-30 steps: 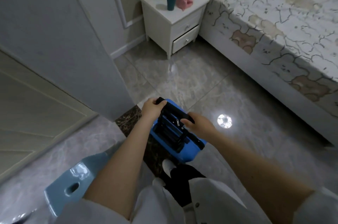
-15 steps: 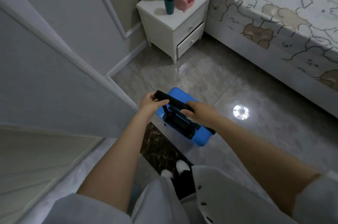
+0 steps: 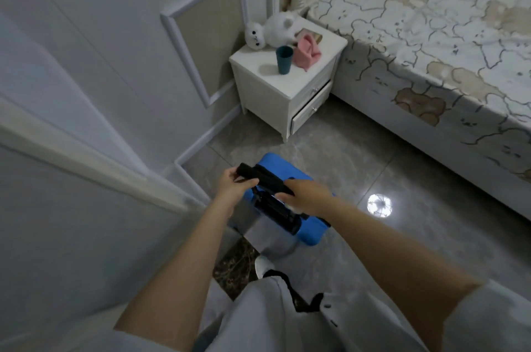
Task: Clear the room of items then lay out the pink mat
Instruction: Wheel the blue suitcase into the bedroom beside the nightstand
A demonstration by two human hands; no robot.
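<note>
Now both hands clamp the black bar handle (image 3: 264,179) of a glossy blue hard-shell suitcase (image 3: 311,229): left hand (image 3: 234,186) curled round its end, right hand (image 3: 306,197) apparently wrapped mid-bar.

No legible text, label, brand, number or sign found. Blue suitcase (image 3: 310,229) and its black handle (image 3: 265,180): no readable marking. Teal cup (image 3: 284,59) and pink item (image 3: 309,54) on the nightstand (image 3: 275,87): plain. Bedspread (image 3: 431,44): pattern only, no lettering.
</note>
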